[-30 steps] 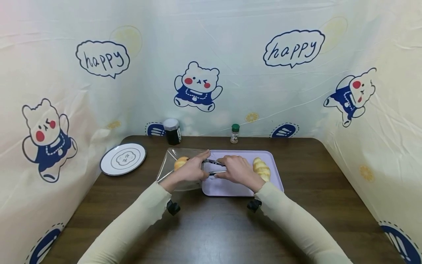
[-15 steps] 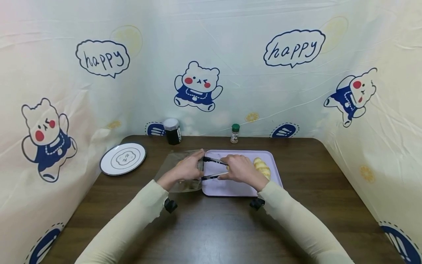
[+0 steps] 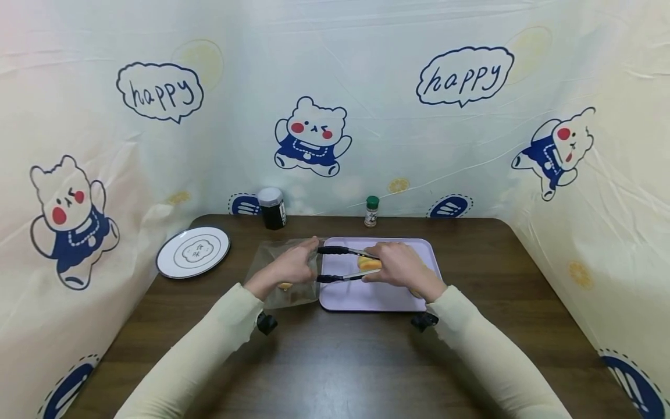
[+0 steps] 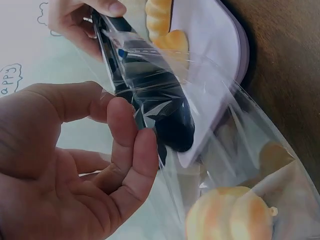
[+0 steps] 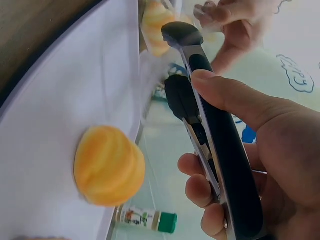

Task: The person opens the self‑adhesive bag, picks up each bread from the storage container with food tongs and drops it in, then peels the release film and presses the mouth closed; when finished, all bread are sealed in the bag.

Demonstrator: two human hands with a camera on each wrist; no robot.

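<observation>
With our left hand (image 3: 287,266), we pinch the rim of the clear plastic bag (image 3: 285,299), just left of the lilac tray (image 3: 345,299). Our right hand (image 3: 402,266) grips the black-handled tongs (image 5: 225,145) over the tray, their arms apart. A striped bun (image 4: 227,217) lies inside the bag, left of the tray; a golden bun (image 5: 110,165) rests on the tray. We cannot tell whether the tong tips sit inside the film or behind it. We'd do well to hold the rim steady, avoid snagging the thin film, and squeeze lightly, as the buns look soft.
</observation>
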